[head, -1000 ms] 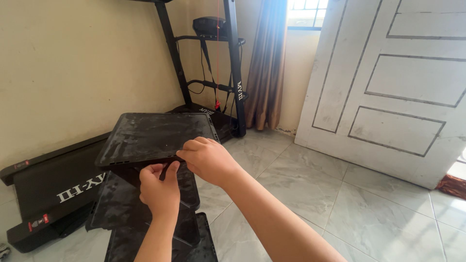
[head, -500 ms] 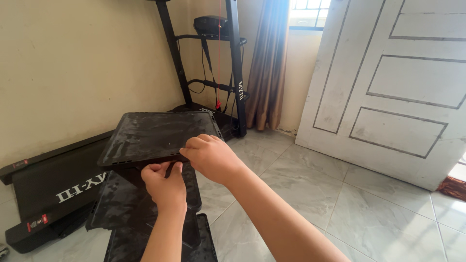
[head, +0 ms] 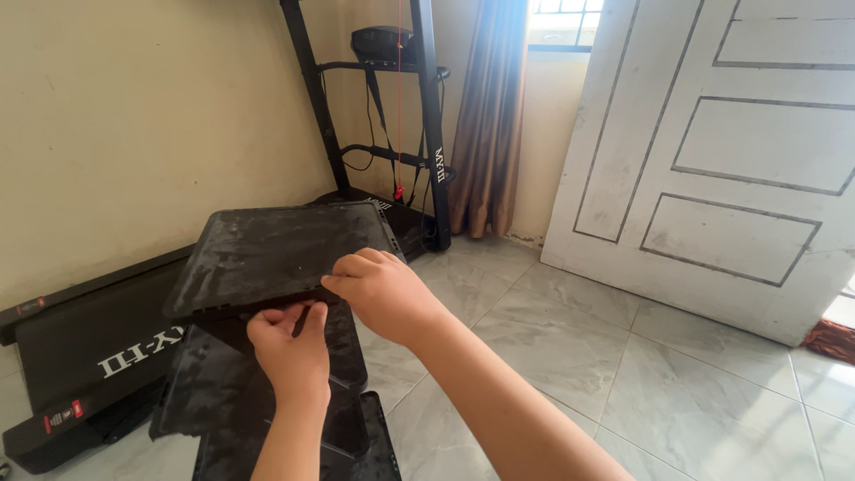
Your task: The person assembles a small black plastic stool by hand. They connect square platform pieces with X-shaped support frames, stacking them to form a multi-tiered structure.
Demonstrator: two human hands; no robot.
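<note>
Black top shelf [head: 276,254] is being fitted: right hand [head: 383,294] pinches its front edge, left hand [head: 289,352] fingers closed on the post beneath. Next needs steady alignment.

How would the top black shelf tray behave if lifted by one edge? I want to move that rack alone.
The top shelf tray probably stays stiff: it looks flat and unsagging. It seems light for its size, being thin. Its dusty surface may slip under the left hand and right hand at its front edge.
</note>
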